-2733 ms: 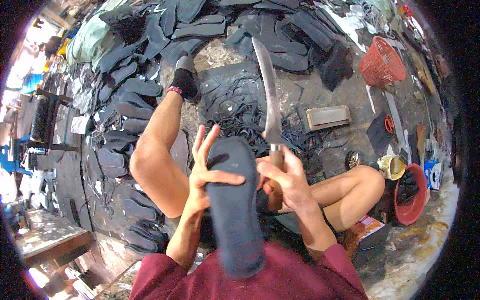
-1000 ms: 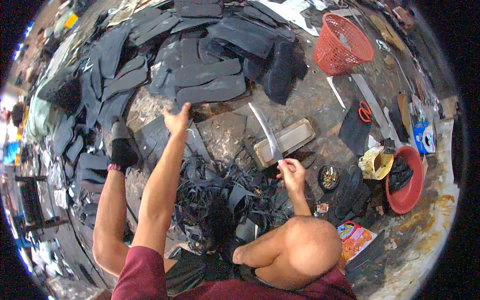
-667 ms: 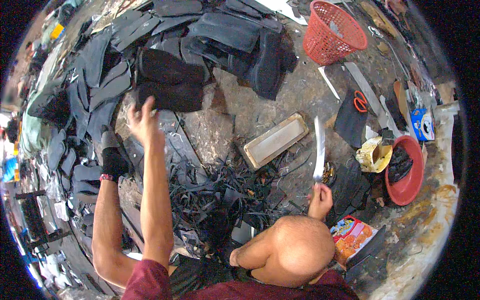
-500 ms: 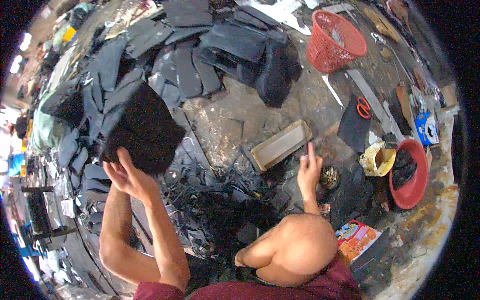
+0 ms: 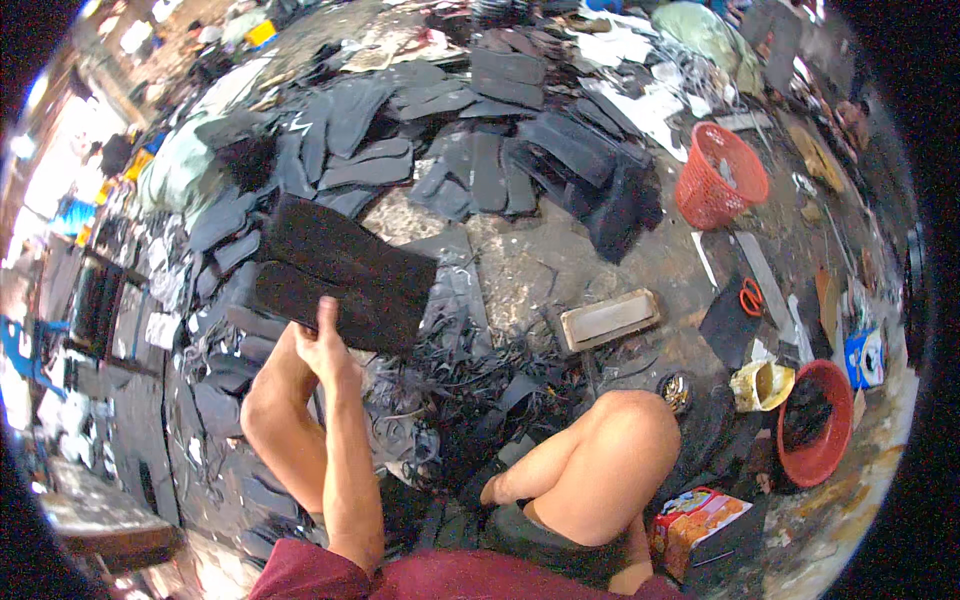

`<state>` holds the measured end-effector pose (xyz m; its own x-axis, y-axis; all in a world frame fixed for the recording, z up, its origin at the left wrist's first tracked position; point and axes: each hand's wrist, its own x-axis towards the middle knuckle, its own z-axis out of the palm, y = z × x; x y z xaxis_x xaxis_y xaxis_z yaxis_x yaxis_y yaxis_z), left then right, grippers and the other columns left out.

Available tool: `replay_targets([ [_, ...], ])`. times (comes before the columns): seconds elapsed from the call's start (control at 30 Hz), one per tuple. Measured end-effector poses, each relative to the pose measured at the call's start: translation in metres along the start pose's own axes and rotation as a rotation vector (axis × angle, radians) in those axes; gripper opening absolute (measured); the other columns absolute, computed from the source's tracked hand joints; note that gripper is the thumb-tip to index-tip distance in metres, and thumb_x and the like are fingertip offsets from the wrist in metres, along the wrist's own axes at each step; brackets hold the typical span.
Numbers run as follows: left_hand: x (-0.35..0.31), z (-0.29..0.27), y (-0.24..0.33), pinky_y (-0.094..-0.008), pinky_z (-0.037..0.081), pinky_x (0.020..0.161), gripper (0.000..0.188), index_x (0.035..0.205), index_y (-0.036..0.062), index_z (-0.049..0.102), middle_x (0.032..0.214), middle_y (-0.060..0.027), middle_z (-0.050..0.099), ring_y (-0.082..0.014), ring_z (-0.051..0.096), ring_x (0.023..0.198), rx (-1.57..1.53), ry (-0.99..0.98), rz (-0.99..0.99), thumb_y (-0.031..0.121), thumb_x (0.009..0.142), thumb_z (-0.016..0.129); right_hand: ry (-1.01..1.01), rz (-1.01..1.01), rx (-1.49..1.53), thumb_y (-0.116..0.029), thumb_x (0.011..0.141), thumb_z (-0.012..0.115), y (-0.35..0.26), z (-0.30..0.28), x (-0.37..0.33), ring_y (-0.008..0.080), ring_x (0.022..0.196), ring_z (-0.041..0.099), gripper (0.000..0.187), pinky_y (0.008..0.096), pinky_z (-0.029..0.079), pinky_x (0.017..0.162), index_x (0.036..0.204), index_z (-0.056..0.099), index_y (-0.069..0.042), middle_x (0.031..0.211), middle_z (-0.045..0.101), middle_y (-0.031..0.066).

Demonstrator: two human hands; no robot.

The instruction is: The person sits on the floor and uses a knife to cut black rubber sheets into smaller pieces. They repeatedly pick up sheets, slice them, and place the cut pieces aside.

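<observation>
The left hand (image 5: 325,345) grips the near edge of a dark rubber sheet (image 5: 345,272), thumb on top, holding it above a heap of black offcuts (image 5: 450,375) on the floor; the right hand is out of sight behind the raised right knee (image 5: 625,440). Beyond the knee a rectangular block (image 5: 610,318) lies on the concrete, with a red mesh basket (image 5: 722,175) farther off and a red basin (image 5: 815,420) to the right.

A cracked concrete floor (image 5: 520,270) strewn with dark offcuts fills the frame; daylight glares at upper left, beside a wooden bench (image 5: 100,520) lower left.
</observation>
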<state>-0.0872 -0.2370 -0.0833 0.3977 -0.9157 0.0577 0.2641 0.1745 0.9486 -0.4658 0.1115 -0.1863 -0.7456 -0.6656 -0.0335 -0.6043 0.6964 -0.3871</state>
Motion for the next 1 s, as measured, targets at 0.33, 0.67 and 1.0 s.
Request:
replay_targets([
  [0.33, -0.054, -0.037, 0.139, -0.0270, 0.043, 0.057, 0.039, 0.117, 0.0168, 0.046, 0.085, 0.0014, 0.054, -0.0110, 0.056, 0.071, -0.413, -0.081, -0.399, 0.024, 0.088, 0.072, 0.366, -0.283, 0.798, -0.015, 0.099, 0.056, -0.135, -0.210, -0.086, 0.0167, 0.084, 0.057, 0.051, 0.0324, 0.051, 0.078, 0.145, 0.041, 0.003, 0.089, 0.061, 0.0065],
  [0.67, -0.108, -0.058, 0.155, -0.0328, 0.053, 0.087, 0.051, 0.133, 0.0050, 0.051, 0.113, -0.0082, 0.065, -0.0192, 0.064, 0.100, -0.091, 0.054, -0.403, 0.010, 0.086, 0.069, -0.479, -0.591, 0.617, -0.021, 0.103, 0.049, -0.164, -0.102, -0.160, 0.0244, 0.083, 0.061, 0.035, 0.0334, 0.049, 0.075, 0.128, 0.058, 0.001, 0.096, 0.063, 0.0139],
  [1.0, -0.132, -0.072, 0.136, -0.0322, 0.055, 0.084, 0.051, 0.132, 0.0025, 0.051, 0.112, -0.0076, 0.063, -0.0185, 0.064, 0.096, -0.074, 0.048, -0.538, 0.008, 0.085, 0.069, -0.468, -0.558, 0.576, -0.016, 0.098, 0.054, -0.194, -0.085, -0.168, 0.0400, 0.095, 0.066, 0.030, 0.0432, 0.052, 0.085, 0.123, 0.064, -0.003, 0.106, 0.067, 0.0207],
])
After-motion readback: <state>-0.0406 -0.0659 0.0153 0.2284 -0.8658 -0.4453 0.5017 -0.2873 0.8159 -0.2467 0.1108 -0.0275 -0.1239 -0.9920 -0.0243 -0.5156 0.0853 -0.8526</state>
